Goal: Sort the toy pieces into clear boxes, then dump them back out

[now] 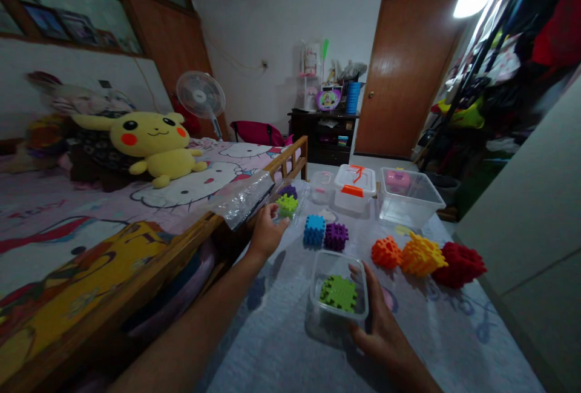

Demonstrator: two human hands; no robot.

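Note:
My left hand [267, 232] reaches to the left side of the table, its thumb and fingers closed around the near edge of a lime-green notched block [287, 204]. A dark purple piece [288, 190] lies just behind it, on or in clear plastic. My right hand [381, 314] grips the right side of a clear plastic container [313, 302], which holds a green notched block piece [339, 293]. Behind this container sit a blue notched block stack [314, 231] and a purple one [336, 236]. Orange [386, 252], yellow [422, 254] and red [459, 264] stacks stand in a row to the right.
Along the table's far edge stand a small clear box [322, 187], a lidded box with orange clips [355, 188] and a large open bin [408, 199] with a pink item. A clear plastic bag [247, 199] lies by the wooden bed rail [181, 247] at left.

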